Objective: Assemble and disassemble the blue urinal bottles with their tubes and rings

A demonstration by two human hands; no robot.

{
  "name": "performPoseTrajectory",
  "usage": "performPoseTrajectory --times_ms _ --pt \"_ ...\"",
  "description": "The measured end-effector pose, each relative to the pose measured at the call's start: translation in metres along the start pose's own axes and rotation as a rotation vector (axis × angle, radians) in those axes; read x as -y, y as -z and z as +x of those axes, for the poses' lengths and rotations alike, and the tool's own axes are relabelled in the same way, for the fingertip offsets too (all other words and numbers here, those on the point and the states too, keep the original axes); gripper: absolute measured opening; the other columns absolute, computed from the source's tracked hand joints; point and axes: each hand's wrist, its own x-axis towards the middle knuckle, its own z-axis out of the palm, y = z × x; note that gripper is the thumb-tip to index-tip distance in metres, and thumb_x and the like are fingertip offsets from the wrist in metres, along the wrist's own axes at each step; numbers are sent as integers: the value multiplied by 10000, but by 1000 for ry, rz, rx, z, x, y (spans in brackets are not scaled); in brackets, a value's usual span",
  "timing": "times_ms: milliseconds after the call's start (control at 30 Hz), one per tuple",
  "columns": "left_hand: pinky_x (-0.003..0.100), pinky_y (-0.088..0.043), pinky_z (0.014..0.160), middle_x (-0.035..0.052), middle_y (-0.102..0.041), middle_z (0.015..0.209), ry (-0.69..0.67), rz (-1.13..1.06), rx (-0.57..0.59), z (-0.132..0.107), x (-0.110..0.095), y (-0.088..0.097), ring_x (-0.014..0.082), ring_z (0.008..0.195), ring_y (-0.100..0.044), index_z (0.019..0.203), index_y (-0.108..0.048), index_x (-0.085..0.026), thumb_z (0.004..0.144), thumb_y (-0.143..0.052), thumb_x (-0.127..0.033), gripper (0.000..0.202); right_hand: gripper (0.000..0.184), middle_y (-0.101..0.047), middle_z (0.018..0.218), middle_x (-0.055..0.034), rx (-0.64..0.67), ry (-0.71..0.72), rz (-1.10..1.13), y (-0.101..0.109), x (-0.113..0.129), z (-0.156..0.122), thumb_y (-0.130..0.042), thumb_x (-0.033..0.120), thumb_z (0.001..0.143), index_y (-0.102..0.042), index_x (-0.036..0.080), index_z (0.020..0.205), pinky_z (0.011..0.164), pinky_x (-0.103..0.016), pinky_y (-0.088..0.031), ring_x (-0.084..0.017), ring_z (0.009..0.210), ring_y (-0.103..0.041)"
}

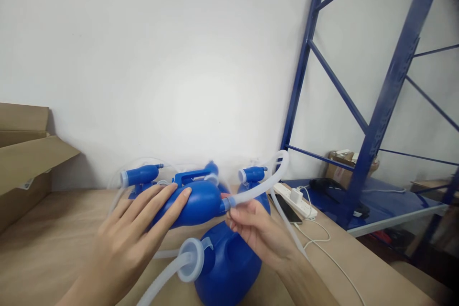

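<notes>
A rounded blue plastic bottle [201,203] lies on its side in the air in front of me. My left hand [136,229] is laid over its left end, fingers curled across the top. At the bottle's narrow right neck, my right hand [254,229] pinches the end of a whitish ribbed hose [258,190] where it meets the neck. The hose loops up and back down to the right. Below stands a larger blue jug [229,267] with a translucent cap [191,259] and another hose [165,277] coming out of it.
More blue bottles with hoses stand behind, one at left [141,175] and one at right [254,174]. A cardboard box [32,167] is on the left. To the right lie a power strip [296,198], a dark phone [286,208] and cables, beside a blue metal rack [380,119].
</notes>
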Motion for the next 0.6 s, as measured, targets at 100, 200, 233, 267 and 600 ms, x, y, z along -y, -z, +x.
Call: performPoseTrajectory --times_ms 100,200,233,267,600 --pt "502 -452 928 193 -663 1420 43 2 -12 1 -7 2 418 1280 -615 1663 -281 -200 991 -502 -30 727 345 -675 712 7 32 -39 54 2 -4 1 -1028 265 635 -814 129 870 620 -170 -480 -71 622 -586" --pt "502 -453 906 198 -666 1417 16 42 -1 -1 -6 -1 417 1261 -622 1659 -281 -170 991 -504 -29 718 310 -678 710 0 18 -104 107 2 -10 5 -1020 248 646 -795 119 815 644 -183 -501 -82 638 -611" --pt "498 -454 913 193 -671 1414 -15 59 2 -1 -4 -3 406 1242 -637 1650 -303 -150 990 -518 -39 703 318 -679 719 3 -1 -113 134 1 -12 7 -1019 242 646 -801 121 842 659 -180 -507 -81 650 -613" --pt "490 -457 922 183 -685 1397 -48 77 2 -1 -2 -5 387 1209 -659 1634 -339 -133 989 -541 -58 680 334 -681 731 6 -22 -105 163 0 -13 8 -1020 238 645 -810 125 879 677 -174 -512 -78 665 -613" --pt "376 -588 718 74 -771 1238 247 -255 85 2 -4 -2 290 948 -783 1474 -523 -258 940 -647 -481 592 381 -681 817 -24 -11 61 148 -11 -21 13 -993 306 703 -824 127 995 800 -216 -526 -115 775 -602"
